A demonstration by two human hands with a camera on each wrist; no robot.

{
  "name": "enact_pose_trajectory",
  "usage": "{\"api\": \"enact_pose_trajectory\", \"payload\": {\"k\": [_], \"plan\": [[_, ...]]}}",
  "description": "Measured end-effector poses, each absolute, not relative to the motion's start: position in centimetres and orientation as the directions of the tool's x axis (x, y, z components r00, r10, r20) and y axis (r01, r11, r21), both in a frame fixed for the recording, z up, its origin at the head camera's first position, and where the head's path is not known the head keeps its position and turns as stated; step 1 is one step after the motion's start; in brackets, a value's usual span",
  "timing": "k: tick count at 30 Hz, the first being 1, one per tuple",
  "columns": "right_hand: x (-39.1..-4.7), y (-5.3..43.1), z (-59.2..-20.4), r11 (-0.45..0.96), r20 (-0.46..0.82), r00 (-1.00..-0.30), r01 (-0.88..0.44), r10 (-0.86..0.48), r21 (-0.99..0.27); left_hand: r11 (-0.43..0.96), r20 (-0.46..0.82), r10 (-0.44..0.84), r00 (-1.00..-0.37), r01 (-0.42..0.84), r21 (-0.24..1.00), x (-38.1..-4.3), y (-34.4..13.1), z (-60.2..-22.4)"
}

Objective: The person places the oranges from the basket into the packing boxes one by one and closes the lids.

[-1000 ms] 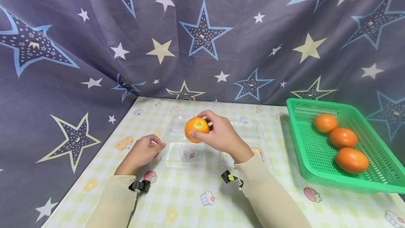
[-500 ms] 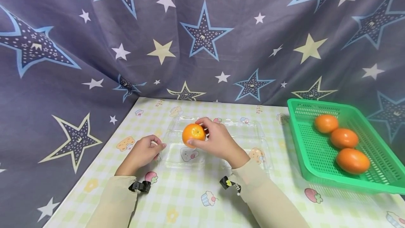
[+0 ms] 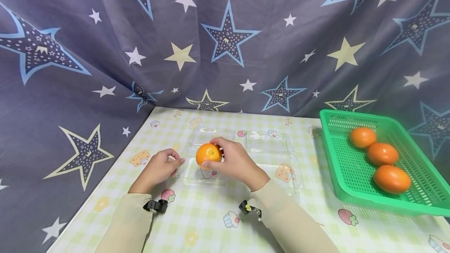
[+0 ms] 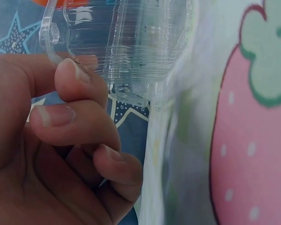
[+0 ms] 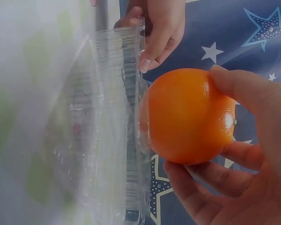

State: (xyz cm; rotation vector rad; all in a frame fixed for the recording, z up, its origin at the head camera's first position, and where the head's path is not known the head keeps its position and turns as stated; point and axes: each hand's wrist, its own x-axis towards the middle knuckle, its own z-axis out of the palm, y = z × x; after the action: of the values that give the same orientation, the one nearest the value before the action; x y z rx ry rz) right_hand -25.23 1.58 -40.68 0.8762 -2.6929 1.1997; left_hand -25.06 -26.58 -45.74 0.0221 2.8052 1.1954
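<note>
In the head view my right hand (image 3: 239,164) holds an orange (image 3: 206,154) between thumb and fingers, over the left part of a clear plastic container (image 3: 265,159). The right wrist view shows the orange (image 5: 192,117) right at the container's rim, its lower side just overlapping the wall. My left hand (image 3: 159,169) pinches the container's left edge; in the left wrist view thumb and forefinger meet at the rim (image 4: 48,33), the other fingers curled below. The container sits on the table with a hinged lid part folded back behind it.
A green plastic basket (image 3: 332,167) stands on the right side of the table, with oranges (image 3: 391,179) inside in a row. A checked, printed cloth (image 3: 197,214) covers the table. A star-patterned curtain (image 3: 225,73) hangs behind and at the left.
My right hand has moved the orange left and down, closer to the container's near left part. My left hand has stayed at the container's edge.
</note>
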Motion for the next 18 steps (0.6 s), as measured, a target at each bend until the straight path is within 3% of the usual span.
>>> {"api": "enact_pose_trajectory", "payload": {"k": [18], "plan": [[-24.8, -0.2, -42.2, 0.578, 0.214, -0.869, -0.462, -0.446, -0.673, 0.671, -0.088, 0.055, -0.995, -0.028, 0.741, -24.9, -26.4, -45.6]]}}
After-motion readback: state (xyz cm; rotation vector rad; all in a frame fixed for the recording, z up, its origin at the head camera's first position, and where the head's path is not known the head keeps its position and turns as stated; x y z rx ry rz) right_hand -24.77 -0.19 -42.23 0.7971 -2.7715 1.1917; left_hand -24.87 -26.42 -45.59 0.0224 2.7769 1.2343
